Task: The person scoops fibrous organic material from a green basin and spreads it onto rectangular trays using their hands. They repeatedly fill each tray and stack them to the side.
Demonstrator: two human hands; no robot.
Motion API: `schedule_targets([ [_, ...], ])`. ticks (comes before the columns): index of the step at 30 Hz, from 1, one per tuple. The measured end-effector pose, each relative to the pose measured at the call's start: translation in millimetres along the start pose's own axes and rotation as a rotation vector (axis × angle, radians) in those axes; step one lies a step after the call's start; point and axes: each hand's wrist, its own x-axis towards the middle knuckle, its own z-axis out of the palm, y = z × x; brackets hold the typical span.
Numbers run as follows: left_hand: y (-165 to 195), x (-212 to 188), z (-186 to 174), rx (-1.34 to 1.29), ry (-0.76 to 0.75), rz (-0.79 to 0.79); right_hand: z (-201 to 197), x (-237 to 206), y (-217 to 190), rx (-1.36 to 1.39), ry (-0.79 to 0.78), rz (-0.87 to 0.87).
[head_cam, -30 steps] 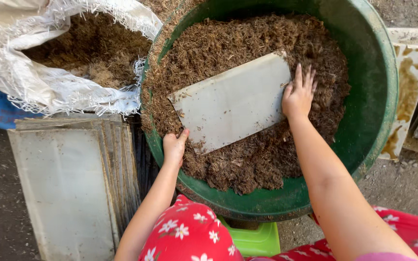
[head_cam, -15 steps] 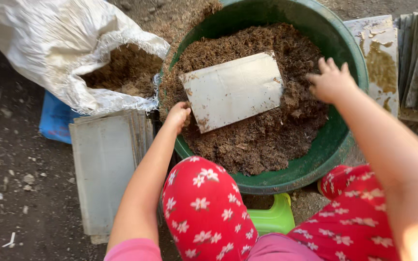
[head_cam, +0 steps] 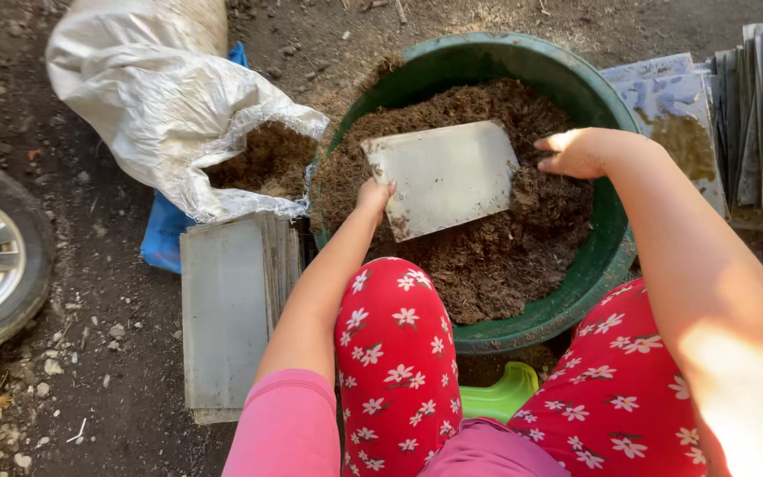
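While the left hand (head_cam: pixel 373 194) gripped the grey tray (head_cam: pixel 441 178) on the fibre-filled green tub (head_cam: pixel 607 256), the right hand (head_cam: pixel 576 152) hovered open — a white sack (head_cam: pixel 156 106) at ten o'clock.

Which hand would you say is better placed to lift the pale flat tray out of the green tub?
Probably the left hand: it grips the tray at its near-left edge, on the brown material in the green tub. The right hand hovers open beside its right edge, apparently not touching.

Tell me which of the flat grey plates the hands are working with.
The single plate lying on the brown fibre in the green tub. The left hand grips its near corner; the right hand is at its far edge. The other plates sit stacked on the ground.
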Motion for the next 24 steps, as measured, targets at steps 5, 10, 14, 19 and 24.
schedule_targets([
  [5, 81.9, -11.3, 4.5, 0.368, 0.216, 0.387, -21.8, -0.5, 6.5, 0.057, 0.148, -0.043],
  [10, 167.1, -38.6, -31.9, 0.704, 0.408, 0.928, -26.7, -12.5, 6.2, 0.095, 0.133, -0.084],
  [14, 181.2, -63.5, -68.1, 0.695, 0.401, 1.112, -25.2, -16.0, 3.3, 0.092, 0.147, -0.031],
  [19, 109.3, -94.3, -71.3, 0.857, 0.304, 0.752, -24.2, -20.7, -8.3, -0.048, 0.13, -0.131],
  [24, 77.8, -97.9, -110.2, 0.588, 0.57, 0.976, -17.0, -34.2, -12.0, 0.025, 0.15, -0.206],
])
